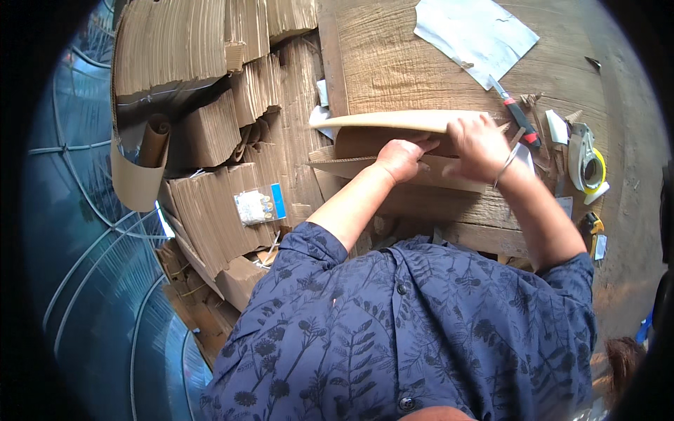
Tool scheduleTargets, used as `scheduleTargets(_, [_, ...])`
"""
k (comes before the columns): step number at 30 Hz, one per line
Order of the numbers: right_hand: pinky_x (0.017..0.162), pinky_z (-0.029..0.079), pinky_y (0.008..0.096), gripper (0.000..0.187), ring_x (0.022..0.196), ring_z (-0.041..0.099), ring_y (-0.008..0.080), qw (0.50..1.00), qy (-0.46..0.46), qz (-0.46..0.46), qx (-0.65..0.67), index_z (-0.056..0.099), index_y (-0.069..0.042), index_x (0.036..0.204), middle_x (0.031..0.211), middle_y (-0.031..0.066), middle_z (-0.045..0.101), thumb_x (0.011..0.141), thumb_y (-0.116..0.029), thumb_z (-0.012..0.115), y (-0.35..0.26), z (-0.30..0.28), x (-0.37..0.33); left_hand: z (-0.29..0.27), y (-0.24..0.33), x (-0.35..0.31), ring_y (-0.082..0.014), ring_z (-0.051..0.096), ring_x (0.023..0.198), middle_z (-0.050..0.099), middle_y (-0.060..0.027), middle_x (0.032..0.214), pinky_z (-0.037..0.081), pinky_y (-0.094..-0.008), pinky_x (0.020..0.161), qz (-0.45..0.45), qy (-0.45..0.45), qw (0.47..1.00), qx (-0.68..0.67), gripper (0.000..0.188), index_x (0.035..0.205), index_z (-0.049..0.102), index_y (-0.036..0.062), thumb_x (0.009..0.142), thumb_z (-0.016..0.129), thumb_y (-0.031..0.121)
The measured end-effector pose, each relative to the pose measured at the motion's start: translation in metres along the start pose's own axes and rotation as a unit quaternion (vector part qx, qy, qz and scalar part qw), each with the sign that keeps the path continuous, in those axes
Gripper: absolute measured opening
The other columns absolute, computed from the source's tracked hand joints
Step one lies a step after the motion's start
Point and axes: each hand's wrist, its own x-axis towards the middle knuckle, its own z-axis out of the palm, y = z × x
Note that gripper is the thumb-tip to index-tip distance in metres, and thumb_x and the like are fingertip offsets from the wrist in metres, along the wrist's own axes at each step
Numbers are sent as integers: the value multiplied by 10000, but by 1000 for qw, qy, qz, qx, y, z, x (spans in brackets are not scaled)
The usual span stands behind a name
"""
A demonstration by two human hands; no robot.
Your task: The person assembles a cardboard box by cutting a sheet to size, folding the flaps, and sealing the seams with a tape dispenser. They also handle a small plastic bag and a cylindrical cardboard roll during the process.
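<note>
A brown cardboard box (393, 121), partly folded, lies across the wooden table in front of me, its far panel raised and curving. My right hand (480, 149) grips the right end of that far panel, fingers bent over its top edge. Between the far panel and the near flap (449, 175) is my left hand (407, 158). Its fingers point right, stretched and apart, against the cardboard inside; some fingertips are hard to make out. Just beyond my right hand lies a red and black utility knife (521, 119).
Stacks of flat cardboard (175, 49) crowd the left side, with a small clear bag (260, 205) on one. White paper (477, 35) lies at the far side. A tape dispenser (588, 160) and a yellow-black tool (594, 226), perhaps a tape measure, sit at the right.
</note>
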Motion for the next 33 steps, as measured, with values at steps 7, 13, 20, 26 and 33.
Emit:
scheduleTargets(7, [955, 376, 448, 623, 1118, 501, 300, 992, 29, 109, -59, 551, -82, 1119, 1065, 110, 576, 599, -285, 827, -22, 27, -12, -23, 5, -30, -327, 569, 1082, 599, -137, 1162, 455, -400, 942, 168, 171, 964, 116, 708, 1274, 527, 117, 657, 799, 332])
scheduleTargets(13, [943, 408, 481, 649, 1213, 458, 231, 986, 31, 135, -97, 496, -190, 1261, 1195, 26, 537, 695, -331, 783, -51, 39, -42, -34, -62, -60, -330, 511, 1165, 534, -156, 1250, 417, -410, 992, 69, 79, 991, 82, 788, 1282, 486, 65, 619, 819, 331])
scheduleTargets(20, [979, 396, 459, 509, 1264, 448, 239, 966, 96, 138, -195, 518, -199, 1278, 1298, 38, 523, 800, -277, 672, -65, 71, -73, 9, -48, -97, -316, 586, 1075, 613, -146, 1143, 490, -417, 883, 35, 81, 988, 124, 496, 1124, 584, 55, 736, 714, 336])
scheduleTargets(26, [984, 431, 359, 489, 1171, 530, 240, 979, -43, 157, -121, 561, -169, 1239, 1279, 40, 556, 774, -218, 702, -39, 42, -20, -10, -56, -62, -281, 675, 866, 701, -124, 927, 530, -421, 756, 13, -7, 992, 128, 348, 985, 667, 85, 884, 540, 393])
scheduleTargets(33, [996, 435, 333, 512, 1184, 542, 201, 989, -60, 86, -109, 603, -168, 1228, 1272, 8, 588, 734, -208, 734, -36, 52, -34, 32, -17, -119, -289, 641, 961, 645, -142, 1081, 536, -411, 744, -50, 25, 997, 61, 480, 1149, 594, 45, 862, 596, 430])
